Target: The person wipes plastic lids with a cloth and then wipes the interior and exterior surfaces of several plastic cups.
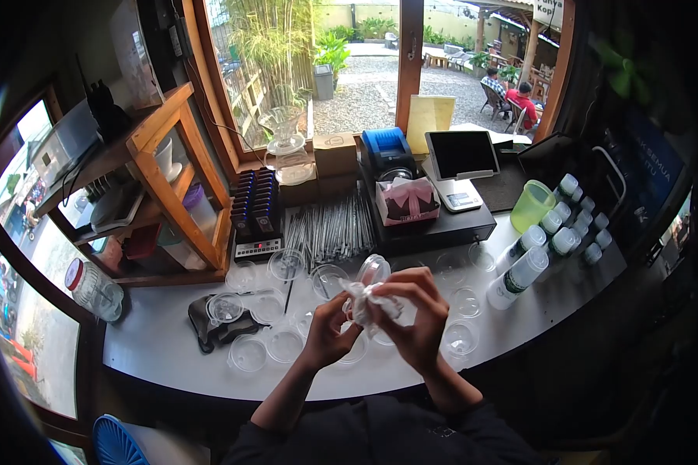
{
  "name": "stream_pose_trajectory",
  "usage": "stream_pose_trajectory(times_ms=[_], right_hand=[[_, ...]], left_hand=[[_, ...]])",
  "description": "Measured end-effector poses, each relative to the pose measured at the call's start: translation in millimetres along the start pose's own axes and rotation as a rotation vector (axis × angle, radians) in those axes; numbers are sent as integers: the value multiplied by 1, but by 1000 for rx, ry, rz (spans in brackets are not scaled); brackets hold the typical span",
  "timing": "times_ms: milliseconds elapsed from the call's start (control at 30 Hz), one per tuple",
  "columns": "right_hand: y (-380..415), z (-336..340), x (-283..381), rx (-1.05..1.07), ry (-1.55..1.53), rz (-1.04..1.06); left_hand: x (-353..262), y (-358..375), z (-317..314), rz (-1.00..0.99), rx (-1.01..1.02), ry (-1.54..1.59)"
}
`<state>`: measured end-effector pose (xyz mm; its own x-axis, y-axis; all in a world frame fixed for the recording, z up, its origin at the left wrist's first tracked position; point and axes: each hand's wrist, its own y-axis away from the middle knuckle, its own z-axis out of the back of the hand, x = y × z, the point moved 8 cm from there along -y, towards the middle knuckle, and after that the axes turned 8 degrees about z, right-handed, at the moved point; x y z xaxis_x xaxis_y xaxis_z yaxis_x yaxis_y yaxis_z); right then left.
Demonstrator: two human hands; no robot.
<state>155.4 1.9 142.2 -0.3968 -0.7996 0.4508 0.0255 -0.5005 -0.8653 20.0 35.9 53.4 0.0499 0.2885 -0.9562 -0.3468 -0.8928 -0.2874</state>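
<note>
Both hands are raised over the counter, close together. My left hand (330,335) pinches a clear plastic cup lid (374,268), which is tilted up above the fingers. A crumpled white tissue (362,298) is in my right hand (416,316), pressed against the lid; the tissue hides part of the lid's lower side. Around and below the hands, several clear lids lie spread on the counter, among them one lid (247,353) at the front left and another lid (461,338) to the right.
On the grey counter (171,341) stand a tissue box (408,203), wrapped straws (329,232), a tablet (463,155) and a green cup (533,206). Several capped cups (518,275) stand at right. A black cloth-like item (209,329) and a jar (93,289) are at left.
</note>
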Motion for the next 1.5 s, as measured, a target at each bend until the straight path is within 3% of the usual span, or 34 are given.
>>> stream_pose_trajectory(times_ms=[67,467,733,1033,1233,1400,1500], right_hand=[[6,-9,10,9,114,13],[10,-36,-28,-7,-189,-297],[10,-34,-11,-16,-85,-246],[19,-42,-29,-138,-382,-388],[12,-43,-44,-149,-482,-453],[18,-40,-96,-231,-639,-672],[14,-20,-82,-360,-415,-455]], left_hand=[[-2,2,2,-43,-47,-71],[17,10,20,-86,-177,-232],[-4,9,18,-155,-240,-258],[-10,11,27,-258,-166,-590],[-21,11,19,-293,-111,-636],[-8,8,5,-172,-98,-347],[6,1,4,19,-36,-164]])
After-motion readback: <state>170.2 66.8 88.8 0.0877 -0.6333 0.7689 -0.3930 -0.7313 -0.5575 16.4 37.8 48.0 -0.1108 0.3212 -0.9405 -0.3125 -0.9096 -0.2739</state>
